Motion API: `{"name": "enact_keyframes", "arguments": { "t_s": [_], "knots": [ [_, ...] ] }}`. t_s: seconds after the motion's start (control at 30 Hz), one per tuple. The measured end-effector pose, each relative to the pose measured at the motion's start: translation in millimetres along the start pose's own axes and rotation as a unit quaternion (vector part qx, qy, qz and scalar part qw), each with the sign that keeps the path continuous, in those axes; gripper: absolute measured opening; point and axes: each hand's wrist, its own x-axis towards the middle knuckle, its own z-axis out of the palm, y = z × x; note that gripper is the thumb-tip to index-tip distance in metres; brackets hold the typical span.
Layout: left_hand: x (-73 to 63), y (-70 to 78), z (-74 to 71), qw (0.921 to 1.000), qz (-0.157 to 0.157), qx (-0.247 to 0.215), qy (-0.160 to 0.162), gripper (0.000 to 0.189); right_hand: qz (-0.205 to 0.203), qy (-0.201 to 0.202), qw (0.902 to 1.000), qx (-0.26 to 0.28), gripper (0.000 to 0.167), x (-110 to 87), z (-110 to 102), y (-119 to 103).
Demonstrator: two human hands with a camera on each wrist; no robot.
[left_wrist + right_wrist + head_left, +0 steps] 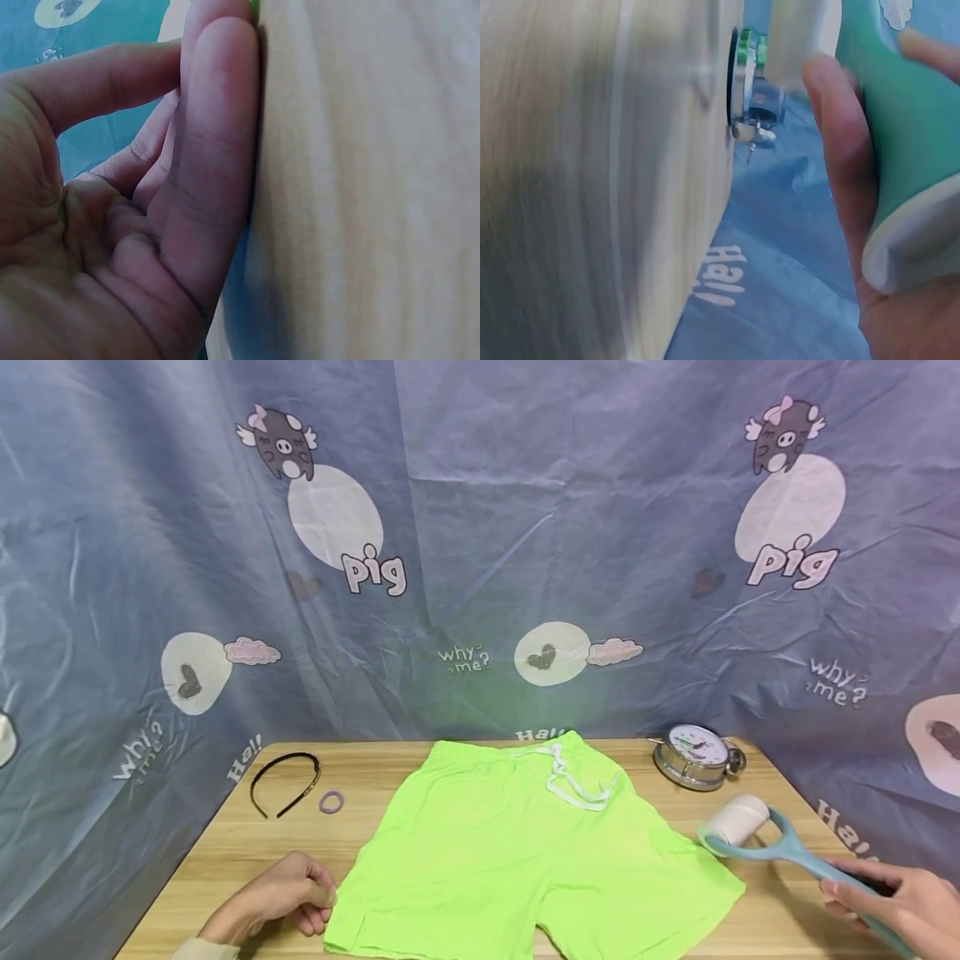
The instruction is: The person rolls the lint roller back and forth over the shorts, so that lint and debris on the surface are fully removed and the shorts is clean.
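Neon green shorts (480, 852) with a white drawstring lie spread flat on the wooden table (217, 868). My left hand (281, 893) pinches the left side edge of the shorts near the leg hem; the left wrist view shows its thumb against the curled fingers, low at the tabletop. My right hand (900, 902) grips the blue-green handle of a lint roller (738, 822). Its white roll is at the right leg edge of the shorts; whether it touches the cloth I cannot tell. The handle (907, 127) fills much of the right wrist view.
A silver alarm clock (693, 758) stands at the back right, behind the roller. At the back left lie a black headband (315, 760) and a purple hair tie (331, 802). A blue printed cloth (480, 527) hangs around the table's back and sides.
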Motion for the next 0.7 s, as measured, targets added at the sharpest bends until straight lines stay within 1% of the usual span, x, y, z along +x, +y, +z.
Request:
{"name": "enact_keyframes", "arguments": {
  "t_s": [0.1,0.23,0.37,0.47,0.57,0.63,0.7],
  "knots": [
    [0.1,-0.3,-0.2,1.0,0.0,-0.001,0.0,0.013,0.016,0.024,0.9996,0.004,0.08,6.4,3.6,1.9],
    [0.2,-0.6,0.6,1.0,-0.001,-0.004,0.0,0.014,0.058,0.042,0.9972,0.019,0.085,16.9,7.6,9.5],
    [-0.2,-0.7,1.5,1.0,-0.002,-0.003,0.0,0.013,0.076,0.07,0.9944,-0.021,0.081,17.8,11.5,11.7],
    [-0.7,-0.1,3.1,1.0,0.0,-0.001,0.003,0.013,0.079,0.076,0.9924,-0.056,0.08,15.3,13.2,8.7],
    [-1.3,1.2,4.3,1.0,0.003,0.002,0.006,0.013,0.059,0.049,0.9942,-0.075,0.082,14.0,11.6,4.7],
    [-1.2,2.0,5.0,1.0,0.004,0.004,0.008,0.013,0.036,0.028,0.9936,-0.103,0.084,13.6,8.9,3.4],
    [-0.7,2.4,5.5,0.9999,0.005,0.005,0.01,0.013,0.013,0.007,0.9907,-0.135,0.084,14.5,7.1,3.2]
  ]
}}
